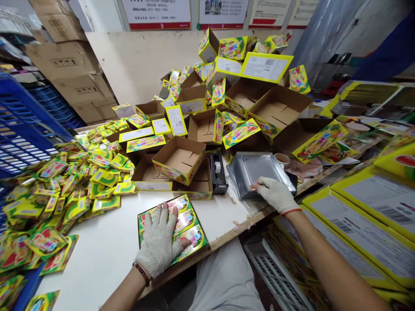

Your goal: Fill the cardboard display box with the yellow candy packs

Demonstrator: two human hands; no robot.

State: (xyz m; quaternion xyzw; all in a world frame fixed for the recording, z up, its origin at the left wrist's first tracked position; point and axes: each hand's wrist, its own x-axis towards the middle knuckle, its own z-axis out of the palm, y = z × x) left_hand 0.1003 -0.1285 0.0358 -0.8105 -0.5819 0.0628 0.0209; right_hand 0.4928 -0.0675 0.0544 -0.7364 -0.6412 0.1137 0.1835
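Note:
My left hand (159, 242), in a white knit fingerless glove, lies flat with fingers spread on a yellow box (188, 224) packed with colourful packets at the table's near edge. My right hand (275, 194), gloved the same way, reaches out to a stack of clear plastic bags (256, 170). Its fingertips pinch the stack's near edge. A black tape dispenser (218, 172) stands between the two hands.
A heap of small yellow packets (71, 185) covers the left of the white table (106, 250). Several open cardboard boxes (180, 160) pile up behind. Flat yellow cartons (372, 229) are stacked at right. A blue crate (22, 125) stands at left.

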